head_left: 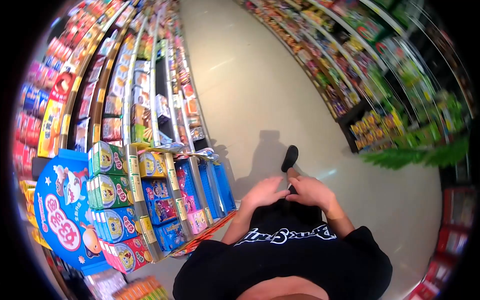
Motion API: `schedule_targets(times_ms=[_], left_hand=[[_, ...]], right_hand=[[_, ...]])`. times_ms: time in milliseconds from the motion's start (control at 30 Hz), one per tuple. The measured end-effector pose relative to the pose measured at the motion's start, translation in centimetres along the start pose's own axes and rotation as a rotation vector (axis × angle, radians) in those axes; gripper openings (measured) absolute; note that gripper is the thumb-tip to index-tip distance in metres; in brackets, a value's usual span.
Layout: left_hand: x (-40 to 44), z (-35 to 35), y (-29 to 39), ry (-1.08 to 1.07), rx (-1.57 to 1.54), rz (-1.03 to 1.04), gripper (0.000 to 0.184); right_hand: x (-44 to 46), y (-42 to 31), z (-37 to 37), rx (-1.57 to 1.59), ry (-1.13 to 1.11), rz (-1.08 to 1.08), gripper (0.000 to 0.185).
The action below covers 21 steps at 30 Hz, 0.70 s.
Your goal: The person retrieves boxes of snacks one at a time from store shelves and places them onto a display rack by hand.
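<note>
My left hand (265,192) is in front of my waist, its fingers stretched toward the right and slightly apart. Facing it from the other side, my right hand (312,192) has its fingers and thumb spread apart. A narrow gap separates the fingertips, and I see nothing held in either hand. Both hands hover above my dark shorts (285,215), near the hem of my black T-shirt (285,255) with white lettering. Beyond them, a black shoe (289,158) is on the floor.
A display rack (137,200) of boxed snacks stands close on my left, with a blue round sign (62,215). Long stocked shelves (150,75) run along the left. More shelves (350,55) line the right, with green leaves (415,156) sticking out. The pale floor (240,75) stretches ahead.
</note>
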<state>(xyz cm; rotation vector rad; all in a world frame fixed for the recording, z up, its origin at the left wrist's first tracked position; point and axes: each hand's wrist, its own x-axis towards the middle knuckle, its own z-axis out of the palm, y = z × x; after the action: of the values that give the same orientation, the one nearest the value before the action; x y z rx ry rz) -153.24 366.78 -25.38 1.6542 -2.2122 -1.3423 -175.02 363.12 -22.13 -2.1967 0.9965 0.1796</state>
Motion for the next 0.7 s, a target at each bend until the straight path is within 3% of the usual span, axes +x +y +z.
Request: schedule_targets(times_ms=[167, 267, 367, 433, 533, 633, 700], left_hand=[[5.3, -4.3, -3.6, -0.005, 0.053, -0.119, 0.054], [10.6, -10.2, -3.6, 0.014, 0.129, -0.128, 0.054], [14.8, -17.2, -2.9, -0.054, 0.197, -0.112, 0.061], [18.1, -23.4, -2.7, -0.015, 0.137, -0.04, 0.062], [20.6, -28.6, -4.0, 0.426, 0.234, 0.028, 0.064], [22.5, -31.6, -4.8, 0.514, 0.009, -0.027, 0.065], [23.7, -32.5, -6.5, 0.403, -0.087, 0.006, 0.065]], right_hand=[[10.1, 3.1, -4.0, -0.023, -0.02, -0.169, 0.057], [15.4, 4.5, -9.2, -0.062, -0.138, -0.109, 0.058], [19.6, 6.7, -15.1, 0.067, 0.036, -0.145, 0.066], [22.8, 9.2, -17.7, 0.123, 0.157, -0.125, 0.075], [26.8, 8.8, -23.6, 0.155, 0.081, 0.103, 0.086], [31.1, 9.8, -25.5, -0.014, 0.156, -0.134, 0.071], [34.3, 10.2, -27.4, -0.077, 0.089, -0.212, 0.066]])
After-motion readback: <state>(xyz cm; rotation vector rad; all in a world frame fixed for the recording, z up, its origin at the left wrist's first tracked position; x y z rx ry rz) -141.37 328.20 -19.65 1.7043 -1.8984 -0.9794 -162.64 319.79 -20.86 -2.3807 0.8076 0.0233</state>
